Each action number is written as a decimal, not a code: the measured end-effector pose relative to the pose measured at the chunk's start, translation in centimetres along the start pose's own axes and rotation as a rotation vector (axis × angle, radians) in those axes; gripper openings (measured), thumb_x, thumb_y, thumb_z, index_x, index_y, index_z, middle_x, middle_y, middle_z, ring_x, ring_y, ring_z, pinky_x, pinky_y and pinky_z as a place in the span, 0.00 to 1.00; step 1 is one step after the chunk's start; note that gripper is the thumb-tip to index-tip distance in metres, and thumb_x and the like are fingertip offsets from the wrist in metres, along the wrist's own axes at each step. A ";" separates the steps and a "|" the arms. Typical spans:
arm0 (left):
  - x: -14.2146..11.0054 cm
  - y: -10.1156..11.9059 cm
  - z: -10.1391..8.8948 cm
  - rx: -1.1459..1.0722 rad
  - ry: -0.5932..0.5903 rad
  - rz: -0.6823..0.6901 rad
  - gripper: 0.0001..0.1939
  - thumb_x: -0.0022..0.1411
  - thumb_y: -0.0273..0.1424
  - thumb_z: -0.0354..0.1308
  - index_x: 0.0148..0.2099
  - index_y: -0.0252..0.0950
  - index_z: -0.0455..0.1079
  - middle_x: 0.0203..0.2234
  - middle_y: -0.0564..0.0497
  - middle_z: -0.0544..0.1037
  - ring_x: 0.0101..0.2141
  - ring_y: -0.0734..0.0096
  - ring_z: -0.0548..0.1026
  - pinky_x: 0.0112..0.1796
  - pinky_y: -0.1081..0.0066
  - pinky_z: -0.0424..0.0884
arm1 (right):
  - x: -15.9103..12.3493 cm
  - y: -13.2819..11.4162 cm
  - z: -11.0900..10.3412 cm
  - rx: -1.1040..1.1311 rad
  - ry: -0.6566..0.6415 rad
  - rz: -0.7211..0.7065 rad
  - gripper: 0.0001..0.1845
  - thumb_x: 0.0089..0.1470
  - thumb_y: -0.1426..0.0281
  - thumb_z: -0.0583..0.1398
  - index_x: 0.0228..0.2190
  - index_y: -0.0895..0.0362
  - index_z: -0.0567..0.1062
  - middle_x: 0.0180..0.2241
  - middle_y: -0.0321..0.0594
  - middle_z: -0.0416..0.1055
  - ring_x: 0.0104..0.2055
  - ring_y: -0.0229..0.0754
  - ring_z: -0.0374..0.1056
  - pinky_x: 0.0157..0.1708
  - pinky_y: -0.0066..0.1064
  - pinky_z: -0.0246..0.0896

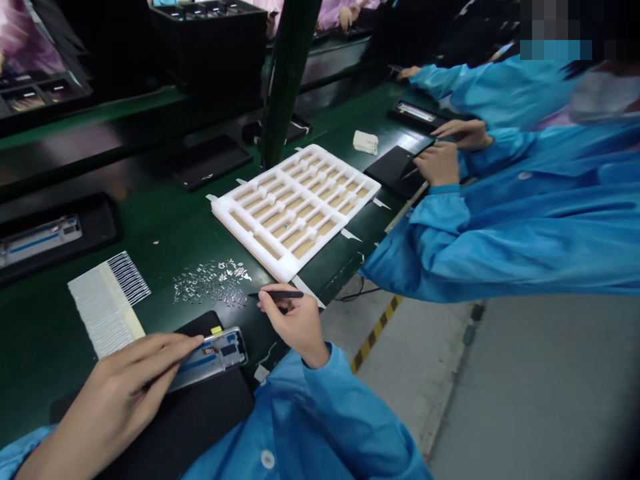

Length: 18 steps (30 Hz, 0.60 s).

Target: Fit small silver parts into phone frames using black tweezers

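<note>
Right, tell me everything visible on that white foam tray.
The white foam tray is a rectangular block with raised ribs forming a grid of narrow slots, their floors tan, like cardboard. It lies flat on the green bench mat, with white strips poking from beneath its edges.

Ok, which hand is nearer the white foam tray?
Right hand is nearer, just off the near corner of the white foam tray, holding a slim black tool. Left hand is farther away, toward the bottom left, on a phone frame.
</note>
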<state>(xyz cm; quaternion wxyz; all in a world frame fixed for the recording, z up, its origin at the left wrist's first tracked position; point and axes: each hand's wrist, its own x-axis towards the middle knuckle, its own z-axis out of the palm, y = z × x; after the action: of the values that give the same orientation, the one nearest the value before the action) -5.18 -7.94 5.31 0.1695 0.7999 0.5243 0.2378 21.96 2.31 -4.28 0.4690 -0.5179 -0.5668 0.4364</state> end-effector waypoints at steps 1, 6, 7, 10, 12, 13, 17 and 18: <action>0.1 0.1 0.1 0.001 0.008 0.004 0.19 0.77 0.34 0.56 0.65 0.57 0.72 0.54 0.60 0.83 0.48 0.70 0.85 0.48 0.77 0.81 | 0.0 0.0 0.0 0.001 -0.001 0.002 0.12 0.60 0.61 0.68 0.37 0.57 0.85 0.30 0.45 0.84 0.29 0.48 0.83 0.30 0.34 0.82; 0.3 0.3 0.4 0.012 0.030 0.000 0.17 0.77 0.35 0.56 0.64 0.53 0.74 0.53 0.57 0.84 0.47 0.68 0.85 0.45 0.75 0.82 | 0.2 -0.4 -0.1 0.039 -0.022 0.006 0.15 0.59 0.59 0.70 0.37 0.58 0.84 0.30 0.46 0.84 0.29 0.49 0.84 0.30 0.34 0.83; 0.3 0.3 0.4 0.010 0.032 -0.004 0.17 0.77 0.35 0.56 0.63 0.52 0.75 0.53 0.56 0.84 0.48 0.67 0.85 0.46 0.74 0.82 | 0.2 -0.5 -0.2 0.055 -0.028 0.005 0.15 0.59 0.58 0.71 0.37 0.58 0.84 0.30 0.46 0.84 0.30 0.49 0.84 0.31 0.35 0.84; 0.4 0.2 0.3 -0.042 0.010 -0.036 0.16 0.77 0.35 0.55 0.62 0.50 0.76 0.53 0.55 0.84 0.48 0.68 0.85 0.47 0.74 0.81 | 0.2 -1.1 -0.7 0.122 -0.031 -0.018 0.14 0.58 0.59 0.72 0.37 0.58 0.84 0.29 0.44 0.84 0.30 0.48 0.84 0.33 0.35 0.84; 0.8 0.0 0.3 -0.093 -0.030 -0.098 0.16 0.77 0.36 0.55 0.60 0.50 0.78 0.52 0.55 0.84 0.48 0.68 0.85 0.47 0.75 0.80 | 0.0 -1.8 -1.0 0.153 -0.023 -0.047 0.11 0.59 0.62 0.72 0.37 0.58 0.84 0.29 0.43 0.84 0.29 0.46 0.83 0.33 0.34 0.84; 1.0 -0.1 0.3 -0.116 -0.058 -0.141 0.15 0.78 0.37 0.54 0.59 0.50 0.79 0.52 0.55 0.85 0.48 0.68 0.84 0.46 0.75 0.79 | -0.1 -2.3 -1.2 0.160 -0.024 -0.062 0.09 0.60 0.64 0.71 0.37 0.57 0.85 0.30 0.42 0.84 0.29 0.45 0.83 0.33 0.33 0.84; 1.6 -0.9 0.7 -0.224 -0.200 -0.328 0.15 0.77 0.40 0.54 0.55 0.51 0.81 0.50 0.55 0.85 0.47 0.66 0.84 0.46 0.72 0.79 | -1.3 -4.8 -1.3 0.195 -0.137 -0.119 0.03 0.62 0.70 0.69 0.38 0.55 0.85 0.32 0.41 0.84 0.30 0.43 0.83 0.32 0.31 0.82; 1.7 -1.0 0.9 -0.255 -0.225 -0.362 0.15 0.76 0.41 0.54 0.55 0.50 0.82 0.50 0.55 0.85 0.47 0.66 0.84 0.46 0.71 0.79 | -1.5 -5.4 -1.2 0.206 -0.192 -0.127 0.03 0.62 0.71 0.68 0.38 0.55 0.85 0.34 0.41 0.84 0.31 0.43 0.83 0.32 0.31 0.82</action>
<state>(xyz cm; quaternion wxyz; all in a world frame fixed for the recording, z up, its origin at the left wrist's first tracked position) -4.89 -5.99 4.40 0.3661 0.6866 0.6026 0.1774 22.21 0.34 1.09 0.4900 -0.3862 -0.5929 0.5092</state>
